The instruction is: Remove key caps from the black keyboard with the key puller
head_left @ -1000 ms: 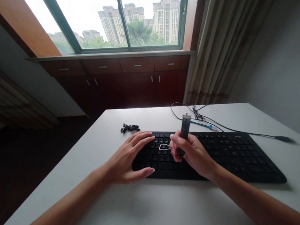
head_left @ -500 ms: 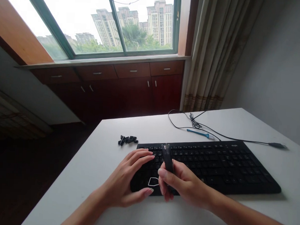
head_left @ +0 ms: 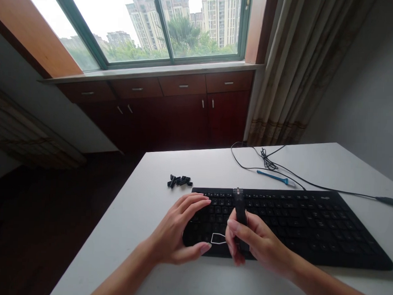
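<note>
A black keyboard (head_left: 287,213) lies across the white table in front of me. My left hand (head_left: 177,226) rests over its left end, fingers stretched out and thumb apart near the front edge. In my right hand (head_left: 256,235) is a black-handled keycap puller (head_left: 240,209), gripped between thumb and fingers and held upright. Its wire loop (head_left: 218,238) sticks out to the left, over the lower-left keys; a clear and metal tip is at the top. Whether the loop touches a key I cannot tell. Loose black keycaps (head_left: 180,181) form a small pile beyond my left hand.
A blue brush-like tool (head_left: 273,177) lies behind the keyboard. The keyboard's black cable (head_left: 268,161) is bundled there, its plug (head_left: 388,201) at the right. The white table (head_left: 140,180) ends at a far edge; dark red cabinets (head_left: 181,112) stand beyond, below a window.
The view has swung slightly left, so the keyboard, the hands and the table appear farther right. Both hands keep nearly the same pose, with the puller still in my right hand.
</note>
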The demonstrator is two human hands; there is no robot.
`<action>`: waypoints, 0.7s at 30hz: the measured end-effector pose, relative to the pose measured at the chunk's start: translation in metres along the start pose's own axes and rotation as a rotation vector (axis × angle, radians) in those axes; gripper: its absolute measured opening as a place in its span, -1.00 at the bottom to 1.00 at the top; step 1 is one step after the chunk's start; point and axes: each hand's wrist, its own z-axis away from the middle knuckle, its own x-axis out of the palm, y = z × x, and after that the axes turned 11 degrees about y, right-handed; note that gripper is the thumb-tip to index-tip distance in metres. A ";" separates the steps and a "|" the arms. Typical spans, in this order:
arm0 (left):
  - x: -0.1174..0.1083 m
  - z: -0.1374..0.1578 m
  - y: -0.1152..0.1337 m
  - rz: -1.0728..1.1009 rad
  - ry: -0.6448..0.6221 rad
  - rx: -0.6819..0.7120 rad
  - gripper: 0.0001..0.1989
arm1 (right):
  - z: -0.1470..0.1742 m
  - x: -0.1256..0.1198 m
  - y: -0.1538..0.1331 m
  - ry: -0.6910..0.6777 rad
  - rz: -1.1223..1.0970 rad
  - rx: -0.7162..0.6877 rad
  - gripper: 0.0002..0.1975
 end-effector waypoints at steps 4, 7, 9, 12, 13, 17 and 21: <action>-0.002 0.002 -0.002 0.009 0.025 -0.017 -0.23 | 0.001 0.000 0.000 -0.004 -0.015 0.008 -0.63; -0.003 0.004 -0.005 0.012 0.037 -0.030 -0.27 | 0.001 0.000 0.000 -0.011 -0.042 0.013 -0.63; -0.003 0.005 -0.006 0.019 0.057 -0.036 -0.30 | 0.001 0.000 0.000 -0.020 -0.051 0.027 -0.63; -0.003 0.005 -0.007 0.033 0.104 -0.035 -0.35 | 0.002 0.001 0.000 -0.008 -0.078 0.041 -0.61; -0.003 0.004 -0.007 0.036 0.118 -0.033 -0.37 | 0.002 0.001 0.000 -0.004 -0.088 0.038 -0.61; -0.001 0.003 -0.007 0.026 0.154 -0.051 -0.47 | 0.004 0.000 -0.002 -0.007 -0.063 0.005 -0.62; -0.001 0.004 -0.006 0.030 0.157 -0.057 -0.59 | 0.003 0.000 -0.006 0.002 -0.051 -0.024 -0.65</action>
